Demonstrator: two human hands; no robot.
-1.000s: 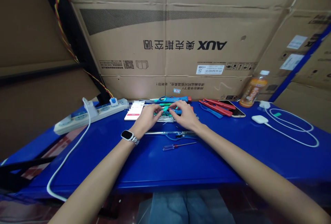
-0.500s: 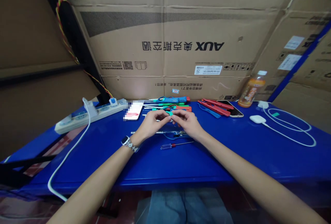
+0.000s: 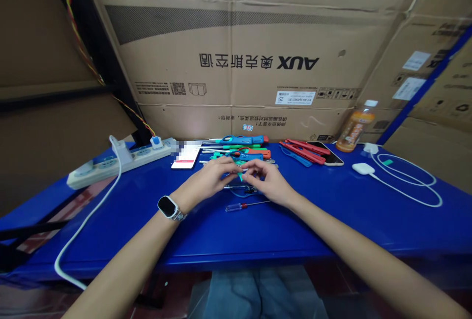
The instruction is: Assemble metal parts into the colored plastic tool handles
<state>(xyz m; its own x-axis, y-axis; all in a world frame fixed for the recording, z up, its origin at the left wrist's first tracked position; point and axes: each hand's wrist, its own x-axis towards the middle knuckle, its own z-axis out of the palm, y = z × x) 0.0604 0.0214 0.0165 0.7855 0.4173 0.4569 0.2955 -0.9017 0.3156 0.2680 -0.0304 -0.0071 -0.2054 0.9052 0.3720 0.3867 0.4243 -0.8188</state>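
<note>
**Hands**
- Left hand (image 3: 206, 181): fingers curled, tips pinched on a small teal piece (image 3: 240, 176). A watch (image 3: 168, 207) sits on the wrist.
- Right hand (image 3: 267, 181): mirrors the left, its tips closed on the same piece from the 3 o'clock side.
- The hands meet fingertip to fingertip just above the table (image 3: 258, 233). This is likely so that each can grip one end of so small a part.
- Teal piece: held between both hands at the centre of the table. Its kind cannot be told.

**Close by**
- 6 o'clock, directly under the hands: a slim metal tool with a blue loop (image 3: 239, 191), lying flat.
- 6 o'clock, a little nearer the person: a screwdriver (image 3: 245, 205) with a clear blue handle, shaft pointing to 3 o'clock. It lies apart from the rest, seemingly kept within easy reach.
- 12 o'clock: a pile of tools (image 3: 239, 148) with blue, green and orange handles, laid roughly parallel along the back edge.

**Farther out**
- 11 o'clock: a white card with a red stripe (image 3: 184, 160).
- 10 o'clock: a power strip (image 3: 118, 160) with a white cord trailing off the front edge.
- 1 o'clock: red cutters (image 3: 302, 149), then a phone (image 3: 329, 155) just beside them.
- 2 o'clock: an orange drink bottle (image 3: 354, 131), upright against the boxes.
- 3 o'clock: a white charger (image 3: 363, 168) with its coiled cable (image 3: 405, 177).
- Behind everything: a large cardboard box (image 3: 236, 39), printed upside down.
</note>
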